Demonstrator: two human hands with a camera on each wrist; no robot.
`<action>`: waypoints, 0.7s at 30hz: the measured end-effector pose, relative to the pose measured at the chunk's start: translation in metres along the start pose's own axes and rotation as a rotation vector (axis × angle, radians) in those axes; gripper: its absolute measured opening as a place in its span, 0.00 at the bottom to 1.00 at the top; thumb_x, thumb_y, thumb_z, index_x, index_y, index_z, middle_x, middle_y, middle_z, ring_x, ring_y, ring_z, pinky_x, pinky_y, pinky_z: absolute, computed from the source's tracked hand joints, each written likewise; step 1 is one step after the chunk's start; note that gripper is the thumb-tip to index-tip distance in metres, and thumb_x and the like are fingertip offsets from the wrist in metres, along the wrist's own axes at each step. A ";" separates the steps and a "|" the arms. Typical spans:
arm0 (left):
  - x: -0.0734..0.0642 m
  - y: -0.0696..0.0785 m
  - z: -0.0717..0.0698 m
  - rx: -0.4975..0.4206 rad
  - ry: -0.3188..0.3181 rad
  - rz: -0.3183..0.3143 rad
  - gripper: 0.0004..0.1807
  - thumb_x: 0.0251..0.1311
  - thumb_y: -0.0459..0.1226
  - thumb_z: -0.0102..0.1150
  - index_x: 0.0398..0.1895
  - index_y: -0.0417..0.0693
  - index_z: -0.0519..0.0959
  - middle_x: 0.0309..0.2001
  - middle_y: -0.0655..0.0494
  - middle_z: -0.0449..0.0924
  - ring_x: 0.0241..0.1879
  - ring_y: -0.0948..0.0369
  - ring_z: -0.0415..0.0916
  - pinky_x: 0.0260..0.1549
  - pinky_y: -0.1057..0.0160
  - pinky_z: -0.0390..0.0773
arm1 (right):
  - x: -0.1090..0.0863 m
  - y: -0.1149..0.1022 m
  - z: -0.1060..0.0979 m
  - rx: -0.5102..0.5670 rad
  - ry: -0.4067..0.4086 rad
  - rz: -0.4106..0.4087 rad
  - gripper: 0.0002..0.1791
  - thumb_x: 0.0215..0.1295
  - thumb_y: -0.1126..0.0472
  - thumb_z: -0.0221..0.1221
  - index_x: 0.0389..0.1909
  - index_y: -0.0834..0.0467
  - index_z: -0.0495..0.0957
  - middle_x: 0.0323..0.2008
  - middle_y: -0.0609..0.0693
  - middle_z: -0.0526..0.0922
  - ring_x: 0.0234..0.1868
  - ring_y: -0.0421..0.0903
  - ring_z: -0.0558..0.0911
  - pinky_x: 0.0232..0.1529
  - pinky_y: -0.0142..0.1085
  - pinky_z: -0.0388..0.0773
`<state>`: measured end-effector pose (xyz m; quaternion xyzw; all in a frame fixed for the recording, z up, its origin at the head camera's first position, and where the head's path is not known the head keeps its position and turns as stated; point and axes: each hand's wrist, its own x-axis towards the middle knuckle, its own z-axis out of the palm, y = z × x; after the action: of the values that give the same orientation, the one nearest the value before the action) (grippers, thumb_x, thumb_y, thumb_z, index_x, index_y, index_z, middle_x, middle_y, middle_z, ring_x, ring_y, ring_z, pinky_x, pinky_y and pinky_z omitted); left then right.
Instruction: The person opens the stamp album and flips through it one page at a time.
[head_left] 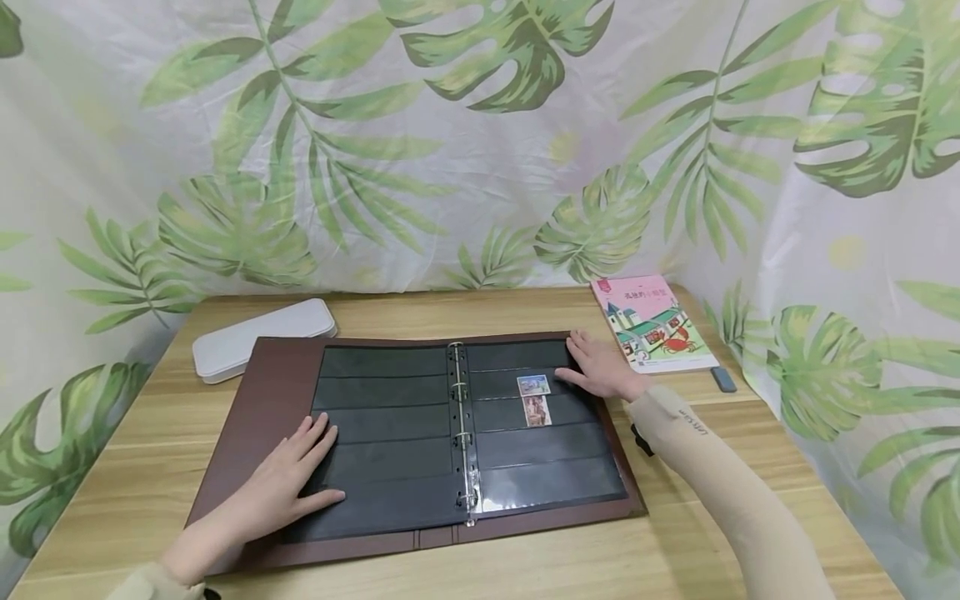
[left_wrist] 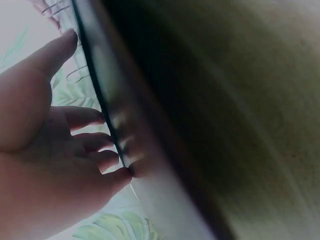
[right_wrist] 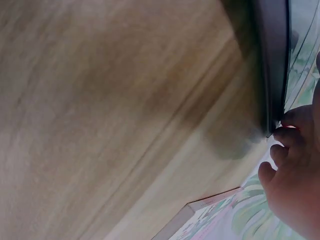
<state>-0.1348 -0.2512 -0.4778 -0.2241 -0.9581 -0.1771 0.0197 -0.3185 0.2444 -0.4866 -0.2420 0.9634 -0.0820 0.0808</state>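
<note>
A brown ring-binder stamp album (head_left: 255,417) lies spread on the table, with black pocket pages on both sides of its metal rings (head_left: 461,437). Two stamps sit in the right page: a bluish stamp (head_left: 533,385) above a reddish-brown stamp (head_left: 536,411). My left hand (head_left: 281,479) rests on the left page and cover, fingers extended, thumb apart; the left wrist view shows its fingertips touching the surface. At the upper right edge of the right page rests my right hand (head_left: 600,367), its thumb pointing toward the stamps. Neither hand grips anything.
Behind the album's left corner lies a white case (head_left: 262,337). A pink illustrated book (head_left: 652,325) is at the back right, with a small blue-grey eraser-like block (head_left: 723,379) by its corner. A leaf-print curtain (head_left: 480,167) hangs behind the wooden table (head_left: 570,558).
</note>
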 end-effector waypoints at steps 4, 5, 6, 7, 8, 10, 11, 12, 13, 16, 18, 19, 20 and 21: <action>-0.001 0.002 0.000 0.060 0.000 0.011 0.47 0.53 0.54 0.70 0.69 0.32 0.68 0.71 0.30 0.62 0.69 0.32 0.61 0.59 0.30 0.67 | -0.001 -0.004 0.001 0.000 -0.038 0.013 0.44 0.75 0.40 0.47 0.75 0.70 0.51 0.77 0.68 0.48 0.79 0.64 0.48 0.77 0.56 0.51; -0.001 0.003 0.000 0.064 0.000 0.011 0.47 0.53 0.54 0.70 0.69 0.32 0.68 0.71 0.30 0.62 0.69 0.32 0.61 0.59 0.30 0.67 | -0.001 -0.005 0.001 -0.003 -0.047 0.020 0.44 0.75 0.39 0.46 0.76 0.69 0.50 0.78 0.67 0.48 0.80 0.64 0.47 0.77 0.55 0.50; -0.001 0.003 0.000 0.068 -0.002 0.011 0.47 0.53 0.54 0.70 0.69 0.32 0.68 0.71 0.30 0.62 0.69 0.32 0.61 0.59 0.30 0.67 | -0.001 -0.006 0.001 -0.009 -0.051 0.023 0.45 0.75 0.38 0.46 0.76 0.69 0.50 0.78 0.67 0.47 0.80 0.63 0.47 0.78 0.55 0.50; 0.000 0.003 0.000 0.073 -0.003 0.011 0.47 0.53 0.54 0.70 0.68 0.32 0.68 0.71 0.30 0.62 0.69 0.32 0.62 0.59 0.30 0.67 | -0.001 -0.007 0.001 -0.008 -0.054 0.025 0.46 0.75 0.38 0.46 0.76 0.69 0.49 0.78 0.66 0.47 0.80 0.63 0.47 0.78 0.54 0.50; 0.000 0.004 0.001 0.076 -0.004 0.011 0.47 0.53 0.54 0.70 0.68 0.32 0.68 0.71 0.30 0.62 0.69 0.32 0.62 0.59 0.30 0.67 | -0.002 -0.009 0.001 -0.010 -0.055 0.025 0.47 0.74 0.37 0.46 0.76 0.69 0.49 0.78 0.66 0.47 0.80 0.63 0.48 0.78 0.54 0.50; 0.000 0.004 0.001 0.079 -0.005 0.009 0.47 0.53 0.54 0.70 0.68 0.32 0.68 0.71 0.30 0.62 0.69 0.32 0.62 0.59 0.30 0.67 | -0.002 -0.011 0.001 -0.013 -0.052 0.023 0.49 0.72 0.35 0.48 0.76 0.69 0.50 0.78 0.67 0.47 0.79 0.63 0.49 0.77 0.54 0.51; 0.000 0.004 0.001 0.078 -0.006 0.007 0.47 0.53 0.54 0.70 0.68 0.32 0.68 0.71 0.30 0.62 0.69 0.32 0.62 0.59 0.30 0.67 | -0.003 -0.011 0.001 -0.014 -0.044 0.017 0.49 0.71 0.35 0.50 0.76 0.70 0.50 0.78 0.67 0.48 0.79 0.63 0.50 0.77 0.54 0.52; 0.000 0.004 0.001 0.077 -0.007 0.004 0.47 0.53 0.54 0.70 0.68 0.32 0.68 0.71 0.30 0.62 0.69 0.32 0.62 0.59 0.30 0.67 | -0.003 -0.012 0.001 -0.014 -0.034 0.011 0.50 0.70 0.35 0.51 0.75 0.71 0.51 0.77 0.68 0.49 0.79 0.64 0.51 0.77 0.54 0.53; 0.000 0.004 0.002 0.075 -0.008 0.001 0.47 0.53 0.54 0.70 0.69 0.32 0.68 0.71 0.30 0.62 0.69 0.32 0.62 0.59 0.30 0.67 | -0.003 -0.012 0.002 -0.015 -0.027 0.009 0.50 0.70 0.35 0.52 0.75 0.71 0.52 0.77 0.68 0.50 0.78 0.64 0.52 0.77 0.54 0.54; 0.000 0.003 0.003 0.068 -0.010 -0.004 0.48 0.53 0.54 0.70 0.69 0.32 0.67 0.71 0.30 0.62 0.69 0.32 0.61 0.60 0.30 0.67 | -0.002 -0.012 0.004 -0.015 -0.001 0.005 0.51 0.68 0.35 0.55 0.74 0.71 0.54 0.76 0.69 0.52 0.78 0.65 0.54 0.76 0.55 0.56; 0.000 0.003 0.004 0.067 -0.008 -0.003 0.48 0.52 0.55 0.70 0.69 0.32 0.67 0.71 0.30 0.62 0.69 0.32 0.61 0.60 0.30 0.67 | -0.002 -0.012 0.005 -0.016 0.013 0.006 0.51 0.67 0.35 0.55 0.74 0.71 0.55 0.76 0.69 0.53 0.77 0.64 0.55 0.76 0.54 0.57; 0.000 0.003 0.004 0.067 -0.006 -0.002 0.48 0.52 0.55 0.70 0.69 0.32 0.68 0.71 0.30 0.62 0.69 0.32 0.61 0.59 0.30 0.67 | -0.002 -0.013 0.006 -0.021 0.023 0.001 0.51 0.67 0.35 0.56 0.74 0.71 0.55 0.76 0.69 0.54 0.77 0.64 0.56 0.75 0.54 0.58; -0.001 0.002 0.005 0.064 -0.005 -0.002 0.48 0.52 0.55 0.70 0.69 0.32 0.67 0.71 0.30 0.62 0.69 0.32 0.61 0.59 0.30 0.67 | -0.002 -0.013 0.006 -0.022 0.034 -0.008 0.50 0.67 0.36 0.56 0.73 0.72 0.56 0.75 0.70 0.55 0.77 0.65 0.57 0.75 0.54 0.58; -0.001 0.002 0.005 0.060 -0.008 -0.006 0.48 0.52 0.55 0.69 0.69 0.32 0.67 0.72 0.30 0.61 0.69 0.32 0.61 0.59 0.30 0.66 | -0.002 -0.014 0.007 -0.022 0.040 -0.012 0.50 0.67 0.36 0.56 0.73 0.72 0.57 0.75 0.70 0.55 0.77 0.65 0.57 0.75 0.54 0.58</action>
<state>-0.1329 -0.2484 -0.4821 -0.2211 -0.9638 -0.1476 0.0218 -0.3097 0.2325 -0.4901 -0.2471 0.9642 -0.0767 0.0581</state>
